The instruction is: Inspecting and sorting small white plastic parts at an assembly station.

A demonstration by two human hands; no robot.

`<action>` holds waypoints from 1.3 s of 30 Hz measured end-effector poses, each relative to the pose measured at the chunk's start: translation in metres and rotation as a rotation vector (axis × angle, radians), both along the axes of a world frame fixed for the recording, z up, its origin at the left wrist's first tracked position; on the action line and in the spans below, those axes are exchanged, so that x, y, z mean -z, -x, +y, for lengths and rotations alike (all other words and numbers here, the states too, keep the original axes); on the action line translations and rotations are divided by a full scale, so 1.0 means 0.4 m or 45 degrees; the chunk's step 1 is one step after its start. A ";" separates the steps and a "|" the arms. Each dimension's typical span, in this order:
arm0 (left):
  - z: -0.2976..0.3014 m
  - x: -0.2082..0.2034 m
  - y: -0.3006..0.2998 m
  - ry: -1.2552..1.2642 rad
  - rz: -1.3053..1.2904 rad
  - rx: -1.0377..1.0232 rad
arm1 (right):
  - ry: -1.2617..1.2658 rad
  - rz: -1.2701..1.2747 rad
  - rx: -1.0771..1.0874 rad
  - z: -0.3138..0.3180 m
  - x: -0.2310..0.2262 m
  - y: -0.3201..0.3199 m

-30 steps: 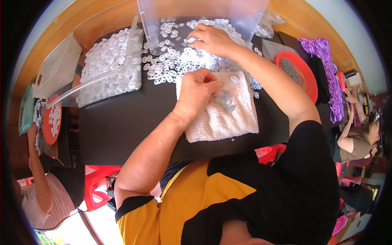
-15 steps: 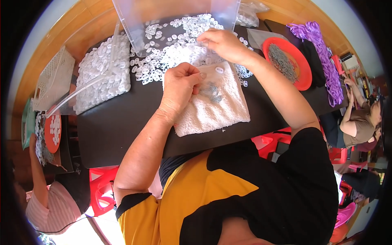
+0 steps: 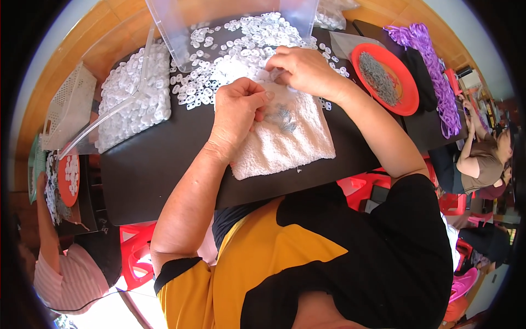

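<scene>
My left hand (image 3: 238,107) is closed in a pinch above the left part of a cream towel (image 3: 298,153); what lies between the fingertips, if anything, is too small to make out. Fingers curled, my right hand (image 3: 307,71) reaches over the towel's far edge, close to a heap of small white plastic oval pieces with two openings (image 3: 235,67). Its fingertips are partly hidden, so I cannot see what they hold. Between my hands, a little pile of thin grey metal bits (image 3: 282,118) lies on the towel.
A clear plastic bin (image 3: 175,38) stands tipped at the back. Left of it is a clear container of white pieces (image 3: 137,93). On the right are a red plate of grey metal bits (image 3: 378,79) and purple ribbons (image 3: 419,44). A co-worker's arm (image 3: 49,230) reaches in at far left.
My right hand has moved nearer, from the pile towards the towel's far edge. The white piece seen on the towel no longer shows. My left hand keeps its pinch.
</scene>
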State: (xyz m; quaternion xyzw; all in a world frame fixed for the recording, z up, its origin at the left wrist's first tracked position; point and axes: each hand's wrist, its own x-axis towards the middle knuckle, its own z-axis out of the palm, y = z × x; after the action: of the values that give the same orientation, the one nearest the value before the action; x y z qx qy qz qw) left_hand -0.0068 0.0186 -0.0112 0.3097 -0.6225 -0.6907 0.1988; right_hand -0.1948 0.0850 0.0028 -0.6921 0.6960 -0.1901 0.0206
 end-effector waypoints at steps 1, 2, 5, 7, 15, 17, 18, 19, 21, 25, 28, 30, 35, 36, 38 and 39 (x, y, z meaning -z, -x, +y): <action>0.001 0.001 0.000 -0.004 0.006 -0.006 | 0.007 0.066 -0.013 0.004 0.005 -0.006; 0.000 0.000 -0.001 -0.001 0.006 -0.007 | 0.017 0.133 -0.030 0.004 0.007 -0.009; -0.001 0.001 -0.003 -0.006 0.019 -0.004 | 0.046 0.253 -0.064 0.003 0.011 0.000; -0.006 0.006 -0.002 -0.031 0.048 -0.007 | 0.079 0.324 -0.076 0.010 0.011 0.001; -0.006 -0.001 0.000 -0.083 0.070 0.000 | 0.210 -0.038 0.117 0.150 0.040 -0.018; -0.007 0.002 0.000 -0.054 0.060 0.011 | 0.267 -0.067 0.142 0.165 0.047 -0.012; -0.007 -0.001 -0.004 -0.055 0.054 0.013 | 0.192 0.023 0.172 0.170 0.031 -0.014; -0.007 0.004 -0.008 -0.058 0.053 0.016 | 0.117 0.113 0.201 0.174 0.021 -0.015; -0.011 0.008 -0.006 -0.048 0.078 0.019 | 0.055 0.142 0.208 0.179 0.017 -0.013; -0.008 0.007 -0.008 -0.046 0.072 0.028 | 0.100 0.052 0.207 0.188 0.014 -0.019; -0.003 -0.003 -0.009 -0.011 0.047 0.040 | 0.165 0.060 0.193 0.188 0.007 -0.022; -0.004 -0.003 -0.008 -0.006 0.044 0.034 | 0.184 0.119 0.186 0.178 0.008 -0.027; -0.008 0.003 -0.007 -0.005 0.046 0.027 | 0.089 0.371 0.192 0.158 0.031 -0.027; -0.007 0.002 -0.006 -0.015 0.058 0.016 | 0.094 0.370 0.188 0.157 0.029 -0.022; -0.003 -0.008 -0.008 -0.056 0.115 0.019 | 0.110 -0.261 0.208 0.158 0.010 -0.019; 0.001 -0.014 -0.011 -0.101 0.172 0.026 | 0.112 -0.265 0.201 0.153 -0.007 -0.023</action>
State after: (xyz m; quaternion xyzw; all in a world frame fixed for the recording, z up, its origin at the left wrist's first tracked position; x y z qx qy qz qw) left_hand -0.0024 0.0189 -0.0056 0.2636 -0.5831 -0.7360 0.2209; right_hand -0.1856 0.1463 0.0058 -0.6118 0.7335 -0.2922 0.0475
